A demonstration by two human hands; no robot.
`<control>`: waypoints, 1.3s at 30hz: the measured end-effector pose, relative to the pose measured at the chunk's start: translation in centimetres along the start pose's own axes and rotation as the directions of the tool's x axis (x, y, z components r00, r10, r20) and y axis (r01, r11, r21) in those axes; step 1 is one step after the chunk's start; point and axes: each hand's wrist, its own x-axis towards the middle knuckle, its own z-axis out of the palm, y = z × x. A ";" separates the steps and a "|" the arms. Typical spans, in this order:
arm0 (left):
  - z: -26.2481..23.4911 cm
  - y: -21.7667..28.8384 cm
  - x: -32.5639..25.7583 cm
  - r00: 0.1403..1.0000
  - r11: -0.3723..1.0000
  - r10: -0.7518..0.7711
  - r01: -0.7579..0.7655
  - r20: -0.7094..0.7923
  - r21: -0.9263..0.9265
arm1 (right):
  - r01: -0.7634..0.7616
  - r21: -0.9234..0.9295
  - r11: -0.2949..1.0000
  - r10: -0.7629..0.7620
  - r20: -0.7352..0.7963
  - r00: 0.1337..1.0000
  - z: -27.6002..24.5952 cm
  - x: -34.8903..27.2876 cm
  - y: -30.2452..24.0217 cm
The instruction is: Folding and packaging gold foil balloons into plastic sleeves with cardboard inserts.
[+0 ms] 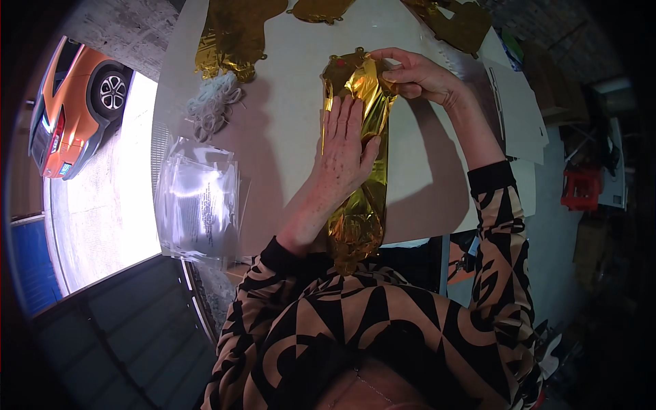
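Note:
A flat, uninflated gold foil balloon lies lengthwise on the white table in front of me, its lower end reaching over the near edge against my body. Small tabs stick out at its far end. My left hand rests flat on its upper half, fingers stretched out and pressing the foil. At the far right edge of the foil, my right hand pinches it between thumb and fingers. The part of the balloon beneath my left palm is hidden.
More flat gold foil balloons lie along the table's far side. A bundle of thin whitish strands and a stack of clear printed plastic bags sit at left. White sheets are at right. Beyond stand an orange car and a red stool.

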 end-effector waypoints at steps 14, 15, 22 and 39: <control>0.1 0.0 0.7 1.000 0.999 0.004 -0.005 -0.024 -0.044 | 0.075 -0.002 0.997 -0.075 0.011 0.997 0.3 2.6 -0.3; 0.2 -0.1 0.7 1.000 0.999 0.005 -0.006 -0.024 -0.045 | 0.060 0.010 0.998 -0.060 -0.014 0.998 0.1 2.8 0.0; 0.6 -0.6 0.8 0.999 0.999 0.027 -0.028 -0.021 -0.037 | 0.056 0.063 0.996 -0.054 -0.037 0.998 -0.3 4.2 1.0; 0.9 -1.0 0.8 0.999 0.999 0.045 -0.045 -0.001 -0.020 | 0.121 -0.771 0.626 -0.447 -0.226 0.866 0.1 4.8 3.9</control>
